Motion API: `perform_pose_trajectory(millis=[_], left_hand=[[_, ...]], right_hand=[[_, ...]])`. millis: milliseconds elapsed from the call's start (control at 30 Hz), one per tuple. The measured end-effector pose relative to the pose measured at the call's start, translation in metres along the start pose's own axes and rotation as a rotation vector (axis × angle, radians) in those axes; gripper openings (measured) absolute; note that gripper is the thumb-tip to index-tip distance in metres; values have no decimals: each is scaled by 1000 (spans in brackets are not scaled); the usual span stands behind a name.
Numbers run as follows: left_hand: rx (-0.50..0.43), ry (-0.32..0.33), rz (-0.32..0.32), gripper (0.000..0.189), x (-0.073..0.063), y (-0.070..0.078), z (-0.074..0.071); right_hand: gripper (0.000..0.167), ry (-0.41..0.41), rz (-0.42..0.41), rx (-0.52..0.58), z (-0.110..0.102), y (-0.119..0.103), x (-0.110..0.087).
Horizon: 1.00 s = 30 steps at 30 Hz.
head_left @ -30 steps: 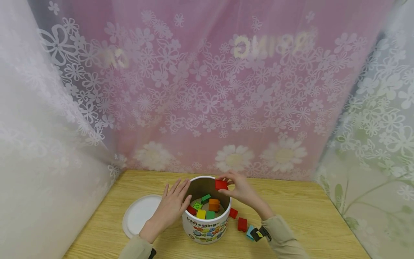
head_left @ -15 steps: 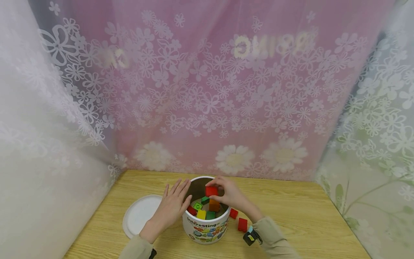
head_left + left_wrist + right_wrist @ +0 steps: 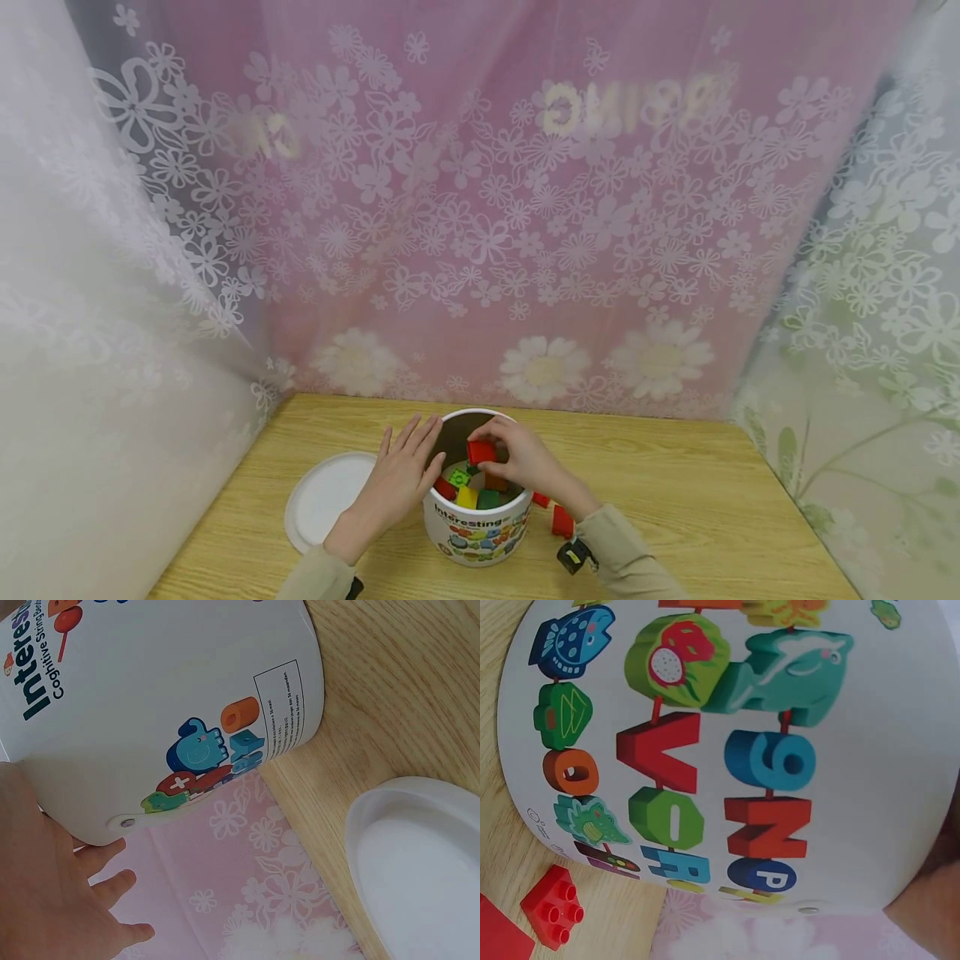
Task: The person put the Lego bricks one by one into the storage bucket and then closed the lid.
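Observation:
A white printed bucket (image 3: pixel 477 533) stands on the wooden table with several toy bricks inside. Among them I see a yellow brick (image 3: pixel 467 497), a dark green brick (image 3: pixel 488 499) and a light green brick (image 3: pixel 459 477). My right hand (image 3: pixel 525 457) reaches in over the right rim and pinches a red building brick (image 3: pixel 482 452) between thumb and fingers, inside the opening. Fingers spread and fairly straight, my left hand (image 3: pixel 402 471) rests against the bucket's left rim. The left wrist view shows that hand (image 3: pixel 67 892) beside the bucket wall.
A white lid (image 3: pixel 327 500) lies on the table left of the bucket, partly behind my left forearm. Right of the bucket are loose red bricks, one a studded red brick (image 3: pixel 553 907) close to its base. A flowered pink curtain (image 3: pixel 480 208) hangs behind the table.
My right hand has carried the red brick from above the right rim leftward and down into the bucket's opening. My left hand has stayed in place.

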<state>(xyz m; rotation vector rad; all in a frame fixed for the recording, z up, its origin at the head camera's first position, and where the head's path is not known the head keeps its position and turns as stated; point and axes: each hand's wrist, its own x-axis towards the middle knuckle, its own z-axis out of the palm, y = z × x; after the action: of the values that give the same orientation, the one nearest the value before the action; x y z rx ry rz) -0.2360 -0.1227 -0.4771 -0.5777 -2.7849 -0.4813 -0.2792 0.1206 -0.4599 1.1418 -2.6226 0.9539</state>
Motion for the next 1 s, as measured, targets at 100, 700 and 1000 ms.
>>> perform_pose_trajectory(millis=[100, 700, 1000], left_hand=[[-3, 3, 2, 61, 0, 0, 1], [-12, 13, 9, 61, 0, 0, 1], [-17, -4, 5, 61, 0, 1, -1]], right_hand=[[36, 10, 4, -30, 3, -1, 1], [34, 181, 53, 96, -4, -8, -6], [35, 296, 47, 190, -23, 0, -22]])
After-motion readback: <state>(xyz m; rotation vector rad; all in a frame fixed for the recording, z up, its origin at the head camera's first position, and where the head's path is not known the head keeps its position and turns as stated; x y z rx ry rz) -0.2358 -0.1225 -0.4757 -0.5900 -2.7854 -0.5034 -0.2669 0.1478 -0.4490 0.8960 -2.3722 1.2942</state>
